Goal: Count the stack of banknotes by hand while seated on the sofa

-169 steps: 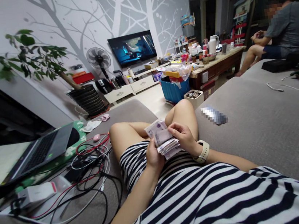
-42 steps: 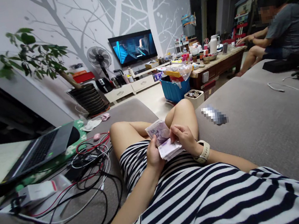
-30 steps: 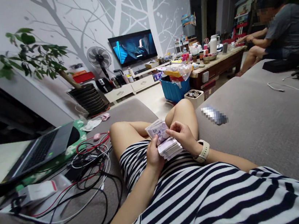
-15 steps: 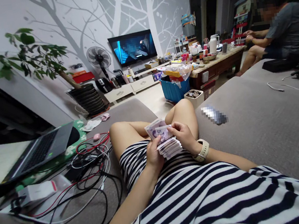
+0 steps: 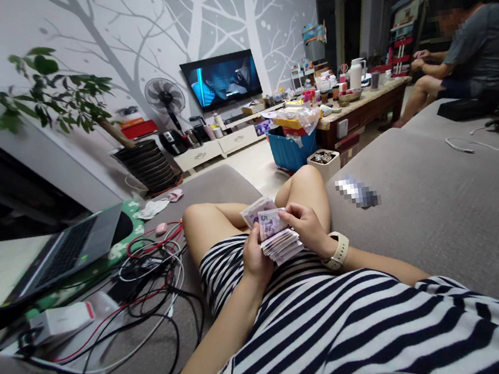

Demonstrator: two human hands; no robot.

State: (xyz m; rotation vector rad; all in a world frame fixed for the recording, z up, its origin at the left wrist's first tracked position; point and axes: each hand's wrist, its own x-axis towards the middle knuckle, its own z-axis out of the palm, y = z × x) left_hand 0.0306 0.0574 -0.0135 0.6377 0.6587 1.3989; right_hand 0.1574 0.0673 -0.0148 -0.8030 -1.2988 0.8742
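Banknote stack (image 5: 280,245) held crosswise, long axis pointing right, slightly tilted; gripped at near edge by left hand (image 5: 255,258); top note (image 5: 269,222) pinched by right hand (image 5: 306,228), wrist bent.

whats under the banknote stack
The left hand's grip holds the banknotes from below, with the striped top beneath them; the fingers under the stack and whatever lies directly below it are covered.

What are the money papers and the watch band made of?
The pinkish banknote stack looks like thin paper, since its edges bend and fan softly. The cream watch strap looks like matte silicone or rubber: smooth and dull, though I can't be sure.
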